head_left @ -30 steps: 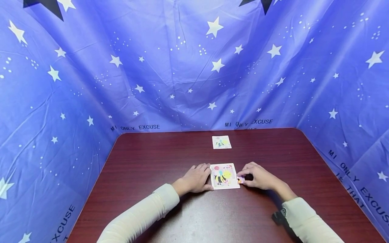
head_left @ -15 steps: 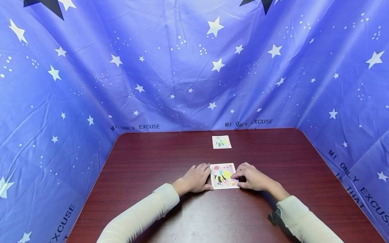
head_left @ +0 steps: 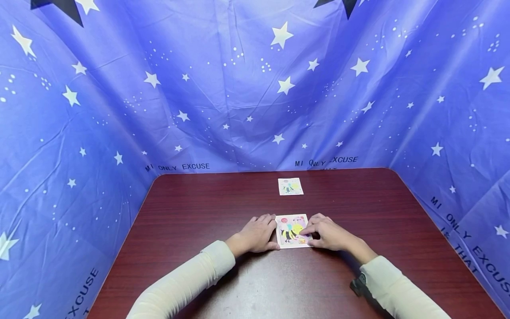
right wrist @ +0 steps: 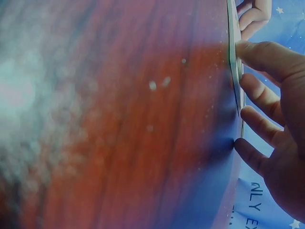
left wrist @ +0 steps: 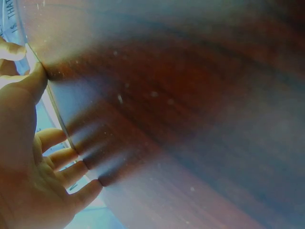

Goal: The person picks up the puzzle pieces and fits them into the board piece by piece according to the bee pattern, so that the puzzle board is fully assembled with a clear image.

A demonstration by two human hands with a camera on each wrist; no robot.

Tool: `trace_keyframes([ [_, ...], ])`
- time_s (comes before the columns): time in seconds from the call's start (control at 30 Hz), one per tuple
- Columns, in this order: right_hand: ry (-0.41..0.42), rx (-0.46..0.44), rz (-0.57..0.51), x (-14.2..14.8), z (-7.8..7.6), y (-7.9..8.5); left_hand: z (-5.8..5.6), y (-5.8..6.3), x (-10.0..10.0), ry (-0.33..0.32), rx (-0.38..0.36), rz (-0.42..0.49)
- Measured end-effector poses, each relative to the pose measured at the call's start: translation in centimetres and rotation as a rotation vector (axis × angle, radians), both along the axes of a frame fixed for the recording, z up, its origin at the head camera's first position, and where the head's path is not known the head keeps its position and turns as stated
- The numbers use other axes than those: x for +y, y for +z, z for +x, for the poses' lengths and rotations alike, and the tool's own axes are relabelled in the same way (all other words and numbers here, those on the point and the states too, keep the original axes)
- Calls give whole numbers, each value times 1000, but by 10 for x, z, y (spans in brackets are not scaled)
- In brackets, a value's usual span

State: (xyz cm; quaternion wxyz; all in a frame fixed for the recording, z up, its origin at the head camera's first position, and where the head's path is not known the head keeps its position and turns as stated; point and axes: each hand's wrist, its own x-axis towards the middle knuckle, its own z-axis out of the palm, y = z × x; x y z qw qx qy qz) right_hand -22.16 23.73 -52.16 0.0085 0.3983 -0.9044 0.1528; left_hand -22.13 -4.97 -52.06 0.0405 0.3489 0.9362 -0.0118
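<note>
On the table lies a square bee puzzle (head_left: 291,227) in a pale frame, with a yellow-and-black bee on pink. Along its left edge my left hand (head_left: 255,232) rests, fingers spread and thumb by the lower left corner. In the left wrist view the fingertips (left wrist: 95,185) touch down along an edge. Over the puzzle's right edge reaches my right hand (head_left: 330,232), its index finger and thumb touching a small pink and orange puzzle piece (head_left: 302,242) in the lower right corner. These fingers partly cover the piece. The right wrist view shows the thumb (right wrist: 262,56) at the frame's side.
A matching bee picture card (head_left: 291,186) lies farther back on the dark red wooden table (head_left: 199,199). Blue star-printed cloth (head_left: 223,102) hangs close behind and on both sides of the table. A dark strapped object (head_left: 358,283) is at the right wrist.
My right hand has moved left, bringing the puzzle piece from beside the frame into its lower right corner; the piece then shifted slightly farther left. The left hand has stayed still.
</note>
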Motion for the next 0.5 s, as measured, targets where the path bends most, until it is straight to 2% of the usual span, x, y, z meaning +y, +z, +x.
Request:
trace_keyframes([
  [0.23,-8,-13,6,-1,1,1,1,1,1,4,-2,-2],
  [0.5,11,47,9,-3,1,1,0,-1,1,4,2,-14],
])
